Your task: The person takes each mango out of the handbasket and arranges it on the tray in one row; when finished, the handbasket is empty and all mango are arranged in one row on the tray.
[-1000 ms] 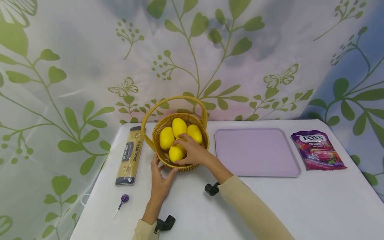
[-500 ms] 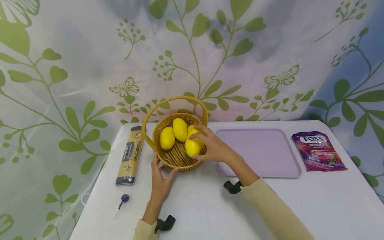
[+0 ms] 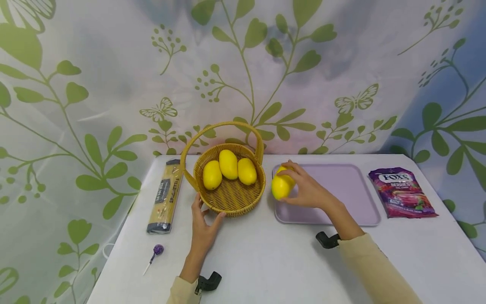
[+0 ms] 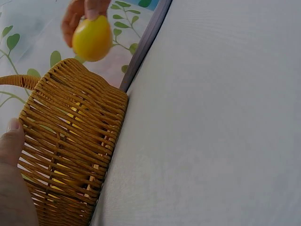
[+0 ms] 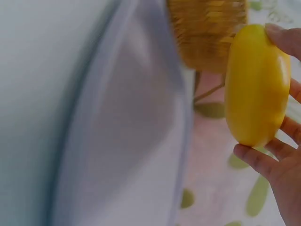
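My right hand (image 3: pixel 306 188) holds a smooth yellow mango (image 3: pixel 282 185) between thumb and fingertips, over the left edge of a lilac tray (image 3: pixel 334 216). The right wrist view shows this mango (image 5: pixel 256 89) long and glossy, pinched at its ends. My left hand (image 3: pixel 204 230) holds the near left side of a brown woven basket (image 3: pixel 237 202), its thumb (image 4: pixel 13 129) against the weave in the left wrist view. Inside the basket, toward the back, lie three more mangoes: a left one (image 3: pixel 212 175), a middle one (image 3: pixel 228 164) and a right one (image 3: pixel 247 171).
A pack of spaghetti (image 3: pixel 165 198) lies left of the basket, with a purple lollipop (image 3: pixel 155 253) nearer me. A purple candy bag (image 3: pixel 402 192) is right of the tray. The basket's tall handle (image 3: pixel 224 123) arches up before the patterned backdrop (image 3: pixel 114 84).
My right hand has lifted the front mango out of the basket and carried it right, to above the tray's left edge. My left hand has stayed at the basket.
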`<move>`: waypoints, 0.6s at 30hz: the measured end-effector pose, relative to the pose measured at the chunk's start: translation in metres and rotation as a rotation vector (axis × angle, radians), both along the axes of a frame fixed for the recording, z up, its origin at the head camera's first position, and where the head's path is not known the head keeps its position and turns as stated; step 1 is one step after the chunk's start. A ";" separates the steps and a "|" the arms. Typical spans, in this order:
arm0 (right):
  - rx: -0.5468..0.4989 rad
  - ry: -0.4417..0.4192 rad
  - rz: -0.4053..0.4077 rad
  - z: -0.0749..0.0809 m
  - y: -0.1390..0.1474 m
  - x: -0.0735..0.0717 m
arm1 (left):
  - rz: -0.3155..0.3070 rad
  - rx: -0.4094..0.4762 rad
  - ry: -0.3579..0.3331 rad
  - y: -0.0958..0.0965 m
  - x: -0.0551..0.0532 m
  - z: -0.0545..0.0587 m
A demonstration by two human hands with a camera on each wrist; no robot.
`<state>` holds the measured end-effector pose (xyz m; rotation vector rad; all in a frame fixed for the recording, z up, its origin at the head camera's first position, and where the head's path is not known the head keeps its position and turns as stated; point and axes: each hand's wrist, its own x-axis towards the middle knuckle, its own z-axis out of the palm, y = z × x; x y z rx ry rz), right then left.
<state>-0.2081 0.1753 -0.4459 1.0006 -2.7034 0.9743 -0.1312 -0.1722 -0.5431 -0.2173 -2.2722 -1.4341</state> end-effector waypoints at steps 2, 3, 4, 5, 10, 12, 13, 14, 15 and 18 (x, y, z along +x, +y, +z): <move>0.019 -0.029 -0.006 -0.007 0.007 -0.002 | -0.004 0.004 -0.003 0.000 -0.001 0.000; 0.030 -0.043 -0.006 -0.010 0.010 -0.004 | -0.004 0.004 -0.003 0.000 -0.001 -0.001; 0.042 -0.055 -0.007 -0.014 0.013 -0.005 | -0.007 0.005 -0.002 0.000 -0.001 0.000; 0.054 -0.066 -0.007 -0.017 0.016 -0.006 | -0.007 0.003 -0.003 0.000 -0.001 -0.001; 0.084 -0.129 -0.001 -0.027 0.024 -0.010 | -0.007 -0.005 -0.008 0.001 0.000 0.000; 0.089 -0.155 0.006 -0.030 0.026 -0.011 | -0.004 -0.004 -0.015 0.001 0.002 0.001; 0.091 -0.163 0.011 -0.031 0.027 -0.012 | -0.003 -0.001 -0.017 0.001 0.003 0.002; 0.092 -0.168 0.016 -0.031 0.028 -0.012 | -0.001 -0.003 -0.020 0.001 0.003 0.003; 0.095 -0.168 0.023 -0.032 0.029 -0.013 | 0.000 -0.002 -0.024 0.001 0.003 0.003; 0.111 -0.130 0.036 -0.033 0.031 -0.015 | 0.004 -0.001 -0.034 0.001 0.003 0.003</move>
